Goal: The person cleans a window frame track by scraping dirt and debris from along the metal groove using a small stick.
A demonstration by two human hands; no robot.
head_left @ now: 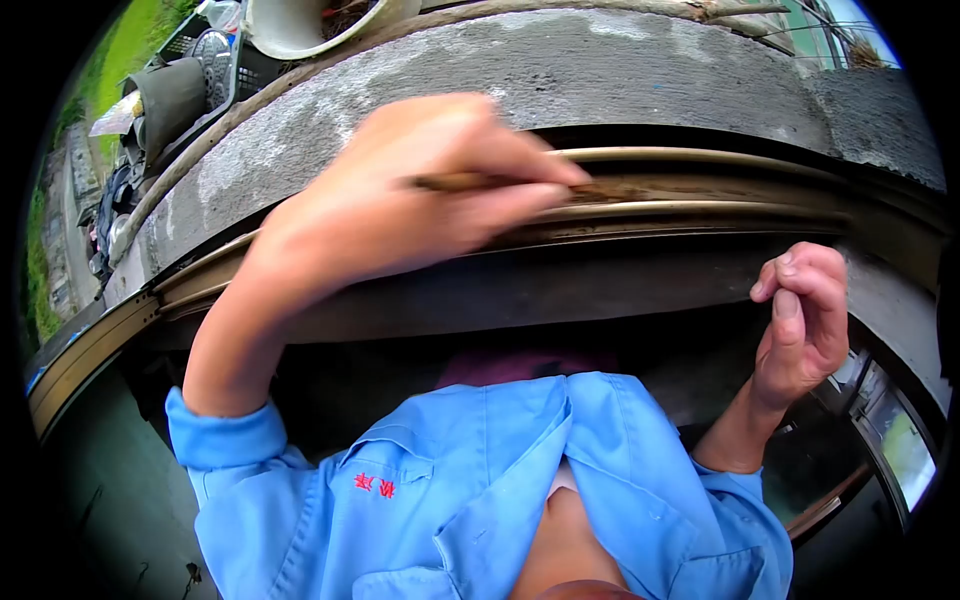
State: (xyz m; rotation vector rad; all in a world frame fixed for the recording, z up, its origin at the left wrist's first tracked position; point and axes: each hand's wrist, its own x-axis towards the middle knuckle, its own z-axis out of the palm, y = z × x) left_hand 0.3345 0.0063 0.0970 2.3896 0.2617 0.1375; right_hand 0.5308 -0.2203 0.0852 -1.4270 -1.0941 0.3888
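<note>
My left hand (410,195), blurred by motion, is closed around a thin brown stick-like tool (450,182). Its fingertips are over the grooves of a long metal window track (700,187), and the tool's far end is too blurred to make out. To the right, below the track, my right hand (803,325) is raised with its palm side showing. Its fingers are loosely curled toward the thumb, and nothing shows between them.
A rough concrete ledge (560,75) runs beyond the track. Along its outer edge lie a wooden pole (240,112), a white bucket (300,30) and a black crate (245,70). A glazed window frame (890,430) stands at the lower right.
</note>
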